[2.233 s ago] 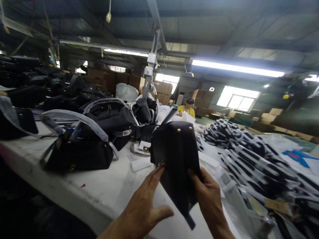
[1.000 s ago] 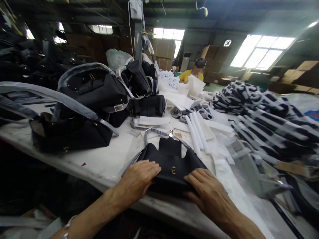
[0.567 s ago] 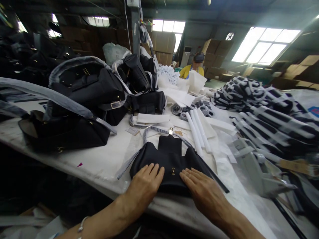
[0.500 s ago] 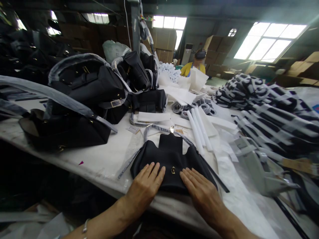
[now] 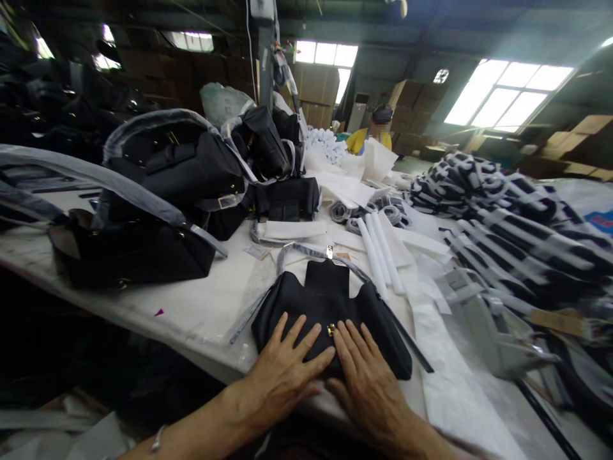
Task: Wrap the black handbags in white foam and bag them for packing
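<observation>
Around the small gold metal clasp [image 5: 331, 329], the left hand [image 5: 282, 364], fingers splayed, and the right hand [image 5: 366, 374], fingers more narrowly spaced, have been drawn closer together; both are laid flat, with nothing gripped. Beneath the clasp, the smooth black leather-like handbag [image 5: 328, 303], tilted up two seconds ago, is now rested on the white table [image 5: 201, 310], its front apparently steadied.

So there's a black handbag [image 5: 292, 300] lying on the tabletop [image 5: 205, 313], with 2 bare hands flat on it. Left hand [image 5: 287, 361] has its fingers spread, right hand [image 5: 366, 374] sits right by the gold clasp [image 5: 331, 329]. The flap [image 5: 327, 280] is folded open, pointing away from the person. More black bags [image 5: 143, 252] on the left, black-and-white pile [image 5: 527, 236] on the right, plus 1 person in yellow [image 5: 357, 140] farther back.
</observation>
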### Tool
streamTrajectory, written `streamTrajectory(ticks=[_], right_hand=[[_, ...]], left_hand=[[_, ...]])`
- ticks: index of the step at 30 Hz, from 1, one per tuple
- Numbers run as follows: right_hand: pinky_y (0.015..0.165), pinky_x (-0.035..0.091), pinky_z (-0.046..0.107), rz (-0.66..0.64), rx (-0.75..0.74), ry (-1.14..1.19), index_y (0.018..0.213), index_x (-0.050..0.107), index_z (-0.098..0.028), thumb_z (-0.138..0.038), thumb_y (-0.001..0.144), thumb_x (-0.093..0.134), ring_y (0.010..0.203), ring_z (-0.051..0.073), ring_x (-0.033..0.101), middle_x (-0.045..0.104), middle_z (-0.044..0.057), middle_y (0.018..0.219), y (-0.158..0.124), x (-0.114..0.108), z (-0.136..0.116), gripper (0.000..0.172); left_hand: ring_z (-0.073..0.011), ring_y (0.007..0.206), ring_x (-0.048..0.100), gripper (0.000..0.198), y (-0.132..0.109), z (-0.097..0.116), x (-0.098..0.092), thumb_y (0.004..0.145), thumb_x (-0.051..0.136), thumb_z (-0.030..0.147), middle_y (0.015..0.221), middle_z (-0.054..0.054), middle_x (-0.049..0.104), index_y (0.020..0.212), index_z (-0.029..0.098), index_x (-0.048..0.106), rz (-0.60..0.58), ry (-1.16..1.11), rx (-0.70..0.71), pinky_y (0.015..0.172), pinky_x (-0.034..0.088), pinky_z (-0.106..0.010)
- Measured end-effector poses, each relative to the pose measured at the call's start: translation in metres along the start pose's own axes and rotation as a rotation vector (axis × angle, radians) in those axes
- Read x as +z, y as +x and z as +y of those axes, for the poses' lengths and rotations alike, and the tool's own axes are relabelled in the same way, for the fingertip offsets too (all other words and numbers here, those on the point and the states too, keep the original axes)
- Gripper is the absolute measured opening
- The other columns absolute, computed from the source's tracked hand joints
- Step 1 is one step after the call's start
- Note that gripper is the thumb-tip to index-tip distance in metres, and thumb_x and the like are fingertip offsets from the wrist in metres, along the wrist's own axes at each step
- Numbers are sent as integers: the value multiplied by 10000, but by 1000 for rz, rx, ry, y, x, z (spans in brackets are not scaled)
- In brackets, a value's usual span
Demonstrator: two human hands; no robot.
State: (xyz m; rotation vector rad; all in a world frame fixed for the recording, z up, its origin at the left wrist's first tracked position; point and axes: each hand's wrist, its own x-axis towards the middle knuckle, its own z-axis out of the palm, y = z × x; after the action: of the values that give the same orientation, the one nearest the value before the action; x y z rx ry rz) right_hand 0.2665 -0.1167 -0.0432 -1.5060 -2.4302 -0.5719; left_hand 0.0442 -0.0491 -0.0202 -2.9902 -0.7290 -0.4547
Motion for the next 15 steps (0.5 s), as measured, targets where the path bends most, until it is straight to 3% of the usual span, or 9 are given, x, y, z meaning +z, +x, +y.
streamTrajectory(ticks=[3, 6, 8, 11, 13, 15], right_hand=[[1075, 422, 546, 26, 40, 15, 1367, 525, -49, -410, 882, 633, 1310, 374, 502, 558, 196, 1406, 5, -1, -3, 615], [1045, 463, 473, -119, 14, 155, 1323, 575, -98, -477, 923, 583, 1225, 322, 587, 623, 169, 1337, 20, -19, 13, 551], [960, 516, 388, -303, 14, 293, 1170, 671, -170, -448, 985, 495, 1067, 250, 674, 719, 110, 1165, 34, -37, 29, 379], [835, 547, 348, -469, 50, 395, 915, 712, -194, -453, 996, 473, 855, 211, 696, 741, 63, 902, 51, -57, 48, 361], [927, 523, 391, -436, 40, 413, 1023, 706, -189, -467, 973, 519, 989, 234, 676, 732, 84, 1037, 55, -60, 55, 338], [1077, 436, 430, -355, -16, 410, 1271, 622, -204, -449, 977, 522, 1237, 247, 572, 644, 100, 1313, 53, -58, 60, 396]], left_hand=[[-352, 1291, 526, 418, 14, 0, -4, 956, 549, 477, 1381, -76, 589, 1331, 294, 543, -11, -86, -7, 1035, 414, -636], [-267, 1242, 584, 289, 20, -2, 3, 1004, 486, 361, 1279, -55, 665, 1233, 232, 606, 74, -108, -41, 1066, 435, -531], [-249, 1271, 563, 340, 17, -3, 10, 994, 508, 345, 1329, -86, 634, 1288, 186, 573, 136, -41, -66, 1082, 432, -483], [-302, 1327, 508, 544, 9, -5, 13, 921, 623, 404, 1434, -147, 533, 1391, 163, 492, 143, 108, -78, 1068, 439, -508], [-317, 1313, 521, 602, 6, -9, 6, 887, 663, 433, 1436, -160, 526, 1395, 157, 492, 99, 152, -60, 1047, 460, -502], [-294, 1274, 561, 569, 9, -17, -3, 894, 644, 473, 1400, -135, 570, 1358, 162, 533, 44, 136, -28, 1031, 482, -456]])
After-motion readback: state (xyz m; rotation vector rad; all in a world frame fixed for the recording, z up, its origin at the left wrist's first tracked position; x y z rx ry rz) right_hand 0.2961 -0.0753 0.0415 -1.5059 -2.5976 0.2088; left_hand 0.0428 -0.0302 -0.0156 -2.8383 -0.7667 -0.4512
